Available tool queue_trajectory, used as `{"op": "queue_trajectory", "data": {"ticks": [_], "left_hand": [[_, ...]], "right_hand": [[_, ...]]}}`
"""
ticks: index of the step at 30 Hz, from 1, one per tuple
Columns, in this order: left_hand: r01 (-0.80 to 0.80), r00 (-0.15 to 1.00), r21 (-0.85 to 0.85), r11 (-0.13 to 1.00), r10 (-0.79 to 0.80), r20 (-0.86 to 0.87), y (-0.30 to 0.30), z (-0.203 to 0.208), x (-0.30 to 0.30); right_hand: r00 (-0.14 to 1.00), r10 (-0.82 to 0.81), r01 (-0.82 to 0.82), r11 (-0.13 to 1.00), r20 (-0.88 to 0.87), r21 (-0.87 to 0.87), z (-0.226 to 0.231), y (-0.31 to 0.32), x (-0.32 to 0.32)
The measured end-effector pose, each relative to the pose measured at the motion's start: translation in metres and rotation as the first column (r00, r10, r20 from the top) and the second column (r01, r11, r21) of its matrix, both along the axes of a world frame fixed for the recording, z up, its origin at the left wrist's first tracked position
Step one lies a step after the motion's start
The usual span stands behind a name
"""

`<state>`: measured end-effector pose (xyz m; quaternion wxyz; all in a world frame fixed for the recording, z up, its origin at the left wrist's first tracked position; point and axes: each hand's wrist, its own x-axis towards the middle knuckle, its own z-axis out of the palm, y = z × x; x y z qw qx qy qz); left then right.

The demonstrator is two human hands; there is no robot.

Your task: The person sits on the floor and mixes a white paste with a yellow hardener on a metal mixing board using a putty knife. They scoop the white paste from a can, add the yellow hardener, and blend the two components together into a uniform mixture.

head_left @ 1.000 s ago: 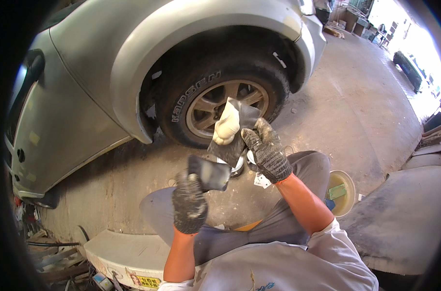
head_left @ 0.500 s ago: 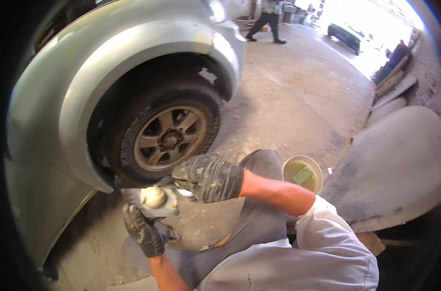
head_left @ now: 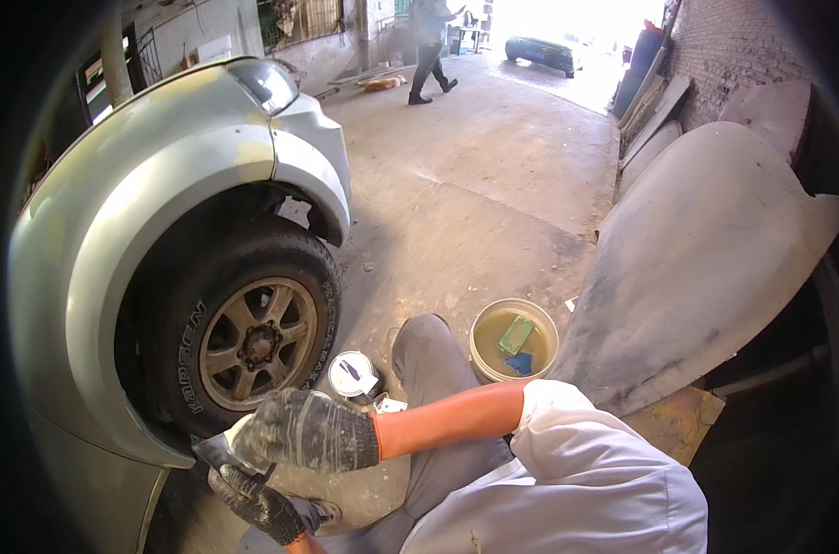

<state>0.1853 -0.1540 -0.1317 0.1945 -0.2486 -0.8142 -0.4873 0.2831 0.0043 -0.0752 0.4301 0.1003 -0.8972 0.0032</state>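
In a dark, paste-smeared knit glove, my left hand [head_left: 255,504] is closed on a grey flat plate [head_left: 214,452] at the lower left, by the rear lower edge of the wheel arch. A little cream paste [head_left: 238,428] shows at the plate's upper edge. My right hand [head_left: 310,432], gloved alike, is closed directly over the plate and covers most of it. What its fingers grip is hidden behind the glove. Beyond both hands is the pale silver car fender [head_left: 114,268], with yellowish patches, around a tire [head_left: 193,351] with a dusty alloy wheel.
A white-lidded can [head_left: 350,373] stands beside the tire. Right of my knee, a bucket [head_left: 476,343] of murky water holds a green block and a blue piece. A large grey body panel [head_left: 706,249] leans at the right. Far back, a person [head_left: 428,51] walks near a parked car [head_left: 541,54].
My view has tipped up and right. My right hand has moved over the plate, hiding the cream mound that was in plain sight. The person in the back has kept walking.
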Motion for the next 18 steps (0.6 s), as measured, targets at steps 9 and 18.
{"op": "queue_trajectory", "data": {"ticks": [9,18], "left_hand": [[0.152,0.806,0.516,0.843,-0.408,0.429,-0.015,0.024,0.001],[0.033,0.958,0.179,0.983,-0.082,0.274,-0.039,0.011,-0.024]], "right_hand": [[0.904,0.426,-0.389,0.774,-0.044,-0.499,0.028,0.021,0.01],[0.89,0.401,-0.306,0.878,0.216,-0.367,0.005,0.05,-0.02]]}}
